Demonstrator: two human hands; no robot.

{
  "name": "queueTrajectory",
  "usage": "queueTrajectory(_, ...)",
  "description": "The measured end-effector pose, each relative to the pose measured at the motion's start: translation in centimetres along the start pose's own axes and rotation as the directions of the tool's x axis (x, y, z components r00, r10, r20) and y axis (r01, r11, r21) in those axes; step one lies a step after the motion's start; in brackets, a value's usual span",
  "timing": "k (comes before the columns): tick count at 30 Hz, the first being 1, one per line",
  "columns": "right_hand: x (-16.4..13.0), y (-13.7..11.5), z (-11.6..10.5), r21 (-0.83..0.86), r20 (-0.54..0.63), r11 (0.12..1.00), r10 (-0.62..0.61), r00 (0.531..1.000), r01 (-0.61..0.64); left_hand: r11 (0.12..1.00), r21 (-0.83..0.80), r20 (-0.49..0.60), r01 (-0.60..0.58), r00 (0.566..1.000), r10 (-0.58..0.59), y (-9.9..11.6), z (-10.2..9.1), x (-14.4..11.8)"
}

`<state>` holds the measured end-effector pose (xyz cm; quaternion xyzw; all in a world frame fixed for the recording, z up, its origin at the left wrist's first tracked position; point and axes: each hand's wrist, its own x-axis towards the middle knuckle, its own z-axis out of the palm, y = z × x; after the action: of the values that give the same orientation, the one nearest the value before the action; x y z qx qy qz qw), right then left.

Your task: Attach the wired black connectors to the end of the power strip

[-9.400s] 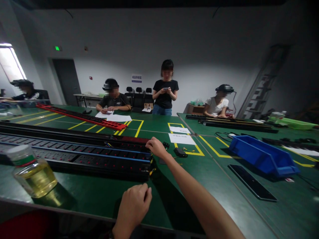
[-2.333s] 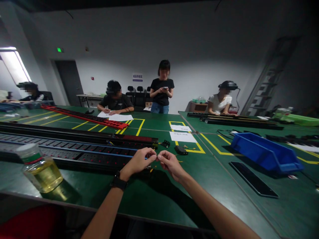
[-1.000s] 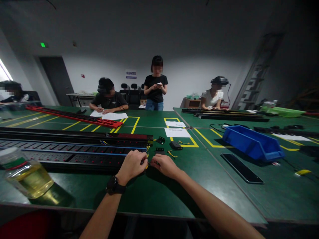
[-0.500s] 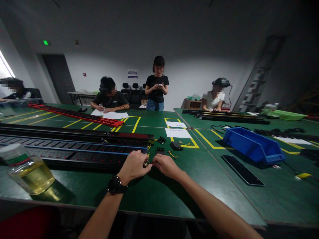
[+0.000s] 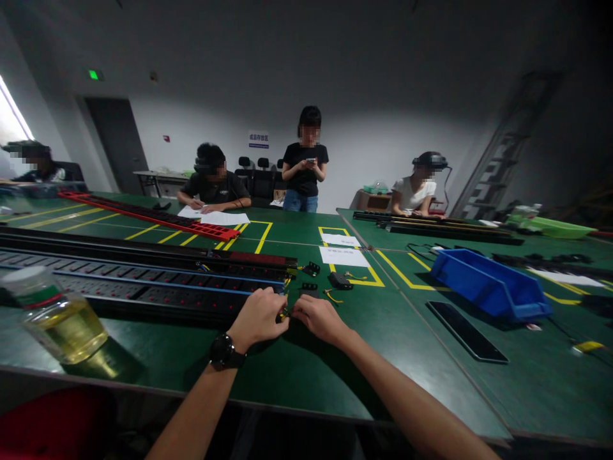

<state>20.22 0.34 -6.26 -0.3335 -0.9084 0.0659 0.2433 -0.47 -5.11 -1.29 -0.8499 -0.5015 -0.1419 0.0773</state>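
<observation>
My left hand (image 5: 260, 317), with a watch on the wrist, is closed at the right end of a long black power strip (image 5: 186, 305) with rows of sockets and small red parts. Yellow wires (image 5: 285, 314) show between its thumb and fingers. Fingertips pinched, my right hand (image 5: 320, 318) faces it just to the right; whatever lies in that pinch is too small to make out. Just beyond the hands lie a small black box (image 5: 339, 280), a black bracket-like piece (image 5: 309, 287) and a short yellow cable (image 5: 332, 297).
A bottle of yellow liquid (image 5: 64, 326) stands at the left. On the right are a tablet-like slab (image 5: 465, 331) and a blue bin (image 5: 488, 284). Red rails (image 5: 153, 214) and papers (image 5: 343, 257) lie farther back. Several people are around the table.
Both hands stay together at the strip's end, with only slight finger movement. The yellow wires show a little more between them. The whole view has shifted slightly.
</observation>
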Motion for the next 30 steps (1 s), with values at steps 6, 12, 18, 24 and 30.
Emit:
queueTrajectory(6,-0.1,0.0,0.2,0.003,-0.007,1.0,0.006,1.0,-0.006,0.999,0.014,0.025,-0.049,0.998,0.049,0.3,0.7,0.2)
queueTrajectory(12,-0.1,0.0,0.1,0.025,-0.016,0.999,0.033,0.999,-0.033,0.999,0.047,-0.001,-0.022,1.0,0.022,0.5,0.1,-0.1)
queueTrajectory(18,0.2,-0.6,-0.1,0.014,0.011,0.996,0.084,0.996,-0.084,0.993,0.086,-0.056,0.085,0.995,-0.08,1.1,0.4,-0.9)
queueTrajectory(24,0.5,0.5,-2.2,-0.053,0.018,0.992,0.116,0.993,-0.115,0.99,0.097,-0.064,0.1,0.994,-0.094,1.4,1.3,-0.8)
queueTrajectory(30,0.2,4.4,-5.1,-0.095,-0.256,0.872,0.445,0.858,-0.48,0.993,0.082,-0.084,0.082,0.994,-0.075,0.9,1.9,-0.8)
